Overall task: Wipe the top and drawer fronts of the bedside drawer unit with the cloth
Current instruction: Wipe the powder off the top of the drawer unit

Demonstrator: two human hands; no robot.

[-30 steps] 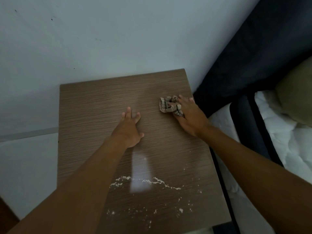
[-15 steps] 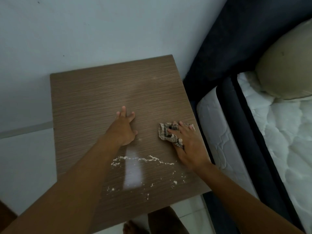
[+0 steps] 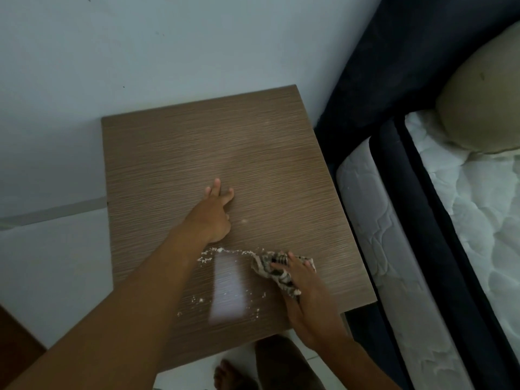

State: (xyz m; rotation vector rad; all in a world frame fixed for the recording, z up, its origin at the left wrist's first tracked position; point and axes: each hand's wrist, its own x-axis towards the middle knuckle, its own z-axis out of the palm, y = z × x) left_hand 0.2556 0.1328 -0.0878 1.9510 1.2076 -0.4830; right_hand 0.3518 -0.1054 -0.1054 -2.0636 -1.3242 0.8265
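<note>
**Cloth dragged to near right of top, reaches crumb line**

The right hand (image 3: 308, 296) has pulled the cloth (image 3: 277, 270) from the far right of the drawer unit top (image 3: 197, 153) back to the near right. The cloth now touches the right end of the white crumbs (image 3: 222, 251). Grip: fingers lie fairly straight on the bunched cloth and press it flat, with no pinch visible. The left hand (image 3: 215, 218) has stayed planted mid-top, fingers spread, palm down, holding nothing and bracing.

Judgement: the far part of the top looks swept. The dirt is gathered in a line and loose specks near the front edge, so the top is not finished. The drawer fronts are out of view and look not yet started.

Around: a pale wall (image 3: 168, 38) lies far. A dark headboard (image 3: 394, 66), a mattress (image 3: 478, 220) and a pillow (image 3: 484, 102) sit to the right, just beside the unit. A bare foot (image 3: 228, 375) is on the floor below the near edge.

In the way: the left forearm lies across the left end of the crumb line, so it likely has to lift for a full pass. Crumbs pushed over the near edge would land by the foot.
</note>
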